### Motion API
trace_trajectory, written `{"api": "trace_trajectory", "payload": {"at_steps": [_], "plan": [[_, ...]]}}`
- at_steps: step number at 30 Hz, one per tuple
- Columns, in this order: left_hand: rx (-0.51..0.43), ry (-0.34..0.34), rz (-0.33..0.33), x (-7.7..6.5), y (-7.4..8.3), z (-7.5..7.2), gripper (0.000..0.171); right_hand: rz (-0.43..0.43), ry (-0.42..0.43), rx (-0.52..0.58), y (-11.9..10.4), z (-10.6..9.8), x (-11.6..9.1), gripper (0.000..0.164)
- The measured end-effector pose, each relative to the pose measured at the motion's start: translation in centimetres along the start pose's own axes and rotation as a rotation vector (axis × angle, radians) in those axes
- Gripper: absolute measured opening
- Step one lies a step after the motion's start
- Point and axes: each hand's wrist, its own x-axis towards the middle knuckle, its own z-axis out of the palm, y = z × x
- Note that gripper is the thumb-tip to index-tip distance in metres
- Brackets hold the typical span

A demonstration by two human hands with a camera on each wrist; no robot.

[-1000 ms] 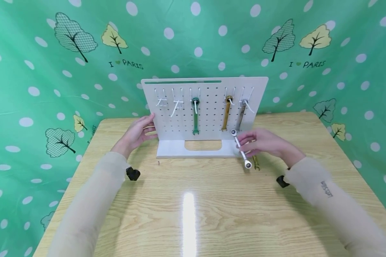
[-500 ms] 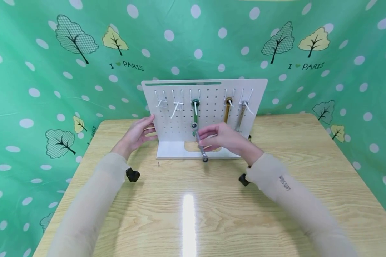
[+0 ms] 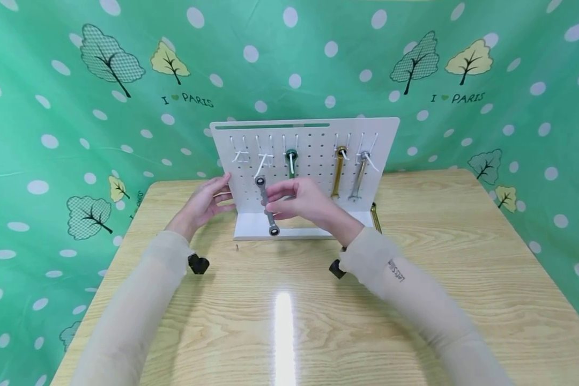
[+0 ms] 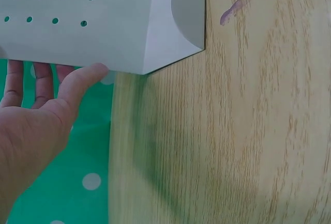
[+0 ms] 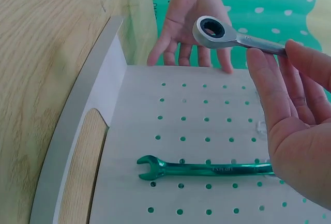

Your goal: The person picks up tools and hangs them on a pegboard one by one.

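A white pegboard stand (image 3: 318, 187) stands upright on the table. At its left edge my left hand (image 3: 202, 203) holds on, thumb (image 4: 85, 79) on the front rim and fingers reaching behind. My right hand (image 3: 301, 201) pinches a silver double-ended ratchet wrench (image 3: 269, 217) by its middle, in front of the board and apart from it. One ring end (image 5: 212, 30) points up below a white hook (image 3: 263, 162). From the middle hook hangs a green combination wrench (image 5: 207, 169), partly hidden by my right hand in the head view.
A gold wrench (image 3: 338, 174) and a silver wrench (image 3: 359, 177) hang on the right hooks. Another white hook (image 3: 241, 155) sits at the far left. A further gold wrench (image 3: 375, 217) lies right of the stand. Green patterned cloth (image 3: 289, 64) surrounds the wooden table (image 3: 222, 321).
My right hand has carried the silver ratchet wrench leftward from the board's right side, past the green wrench, to beneath the second hook from the left. My left hand has stayed at the edge.
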Motion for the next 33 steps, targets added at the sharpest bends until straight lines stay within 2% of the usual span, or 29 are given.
{"api": "trace_trajectory", "payload": {"at_steps": [7, 13, 20, 26, 33], "plan": [[0.011, 0.003, 0.002, 0.0, 0.0, -0.1, 0.063, -0.016, -0.002, 0.009, -0.2, 0.7, 0.4, 0.031], [0.023, -0.002, 0.002, 0.0, -0.1, -0.3, 0.068, 0.028, 0.042, 0.045, 0.2, 1.0, 1.4, 0.027], [0.015, 0.000, 0.005, 0.1, -0.1, -0.2, 0.062, 0.049, 0.068, 0.131, 0.6, 1.5, 1.9, 0.028], [0.027, 0.006, 0.003, 0.1, -0.1, -0.1, 0.069, 0.059, 0.096, 0.126, 0.8, 1.3, 2.1, 0.028], [0.000, -0.006, -0.003, 0.1, -0.1, -0.1, 0.057, 0.078, 0.138, 0.133, 1.4, 0.8, 2.4, 0.030]]}}
